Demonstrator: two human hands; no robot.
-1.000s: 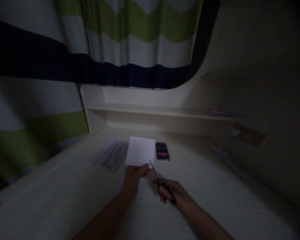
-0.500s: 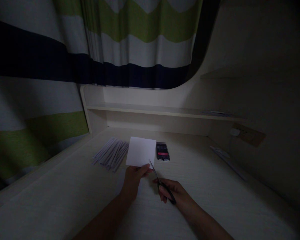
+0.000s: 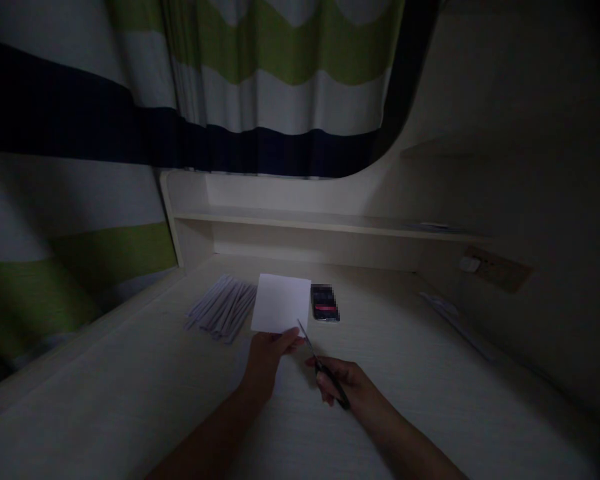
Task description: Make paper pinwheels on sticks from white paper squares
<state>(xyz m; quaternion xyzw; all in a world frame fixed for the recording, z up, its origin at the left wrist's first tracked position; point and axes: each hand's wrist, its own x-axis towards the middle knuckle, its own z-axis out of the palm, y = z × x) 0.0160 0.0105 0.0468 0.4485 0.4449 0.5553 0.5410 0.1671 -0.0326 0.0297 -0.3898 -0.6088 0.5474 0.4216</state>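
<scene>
Over the middle of the pale counter (image 3: pixel 400 380), a white sheet (image 3: pixel 282 303) is gripped at its near edge by the left hand (image 3: pixel 267 355). Black-handled scissors (image 3: pixel 318 364) are held in the right hand (image 3: pixel 347 381), their tips set by the sheet's near right corner; whether it is touched cannot be told. Just left, thin pale sticks (image 3: pixel 224 308) are piled; just right, a phone (image 3: pixel 325 304) is laid.
</scene>
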